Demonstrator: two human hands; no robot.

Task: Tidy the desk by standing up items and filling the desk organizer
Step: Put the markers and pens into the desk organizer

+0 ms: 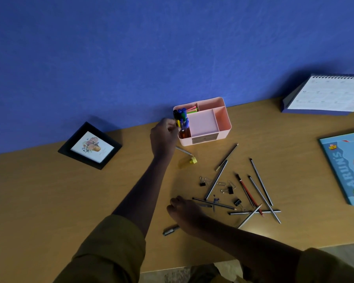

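A pink desk organizer (223, 119) stands at the back of a wooden counter (70, 201), close against a blue wall (131, 48), its front-left compartment packed with upright markers (182, 114) in blue, green and black. The person's left hand (165, 136) reaches to that compartment, its fingers (171, 125) bunched and pinching a yellow-and-black marker (177, 122) at the organizer's left edge. Bright pink and green strips (191, 109) fill the small compartment behind the markers. Just in front of the organizer lie a silver pen (183, 151) and a small yellow object (193, 160), too small to identify. Nearer the camera, the right hand (185, 211) is lowered to the counter with its fingers curled downward at the left end of a scatter of pencils (221, 179); whether it grips anything cannot be told. A grey marker (170, 230) lies flat just beside that hand's wrist. The pencils, one of them red (249, 194), lie crossed over one another, with three black binder clips (230, 189) among them. A black picture frame (90, 146) with a floral print sits to the left near the wall; whether it lies flat or leans cannot be told. A spiral desk calendar (325, 94) sits at far right by the wall, and a blue book (345, 170) lies flat at the right edge. Olive sleeves (110, 248) cover both forearms.
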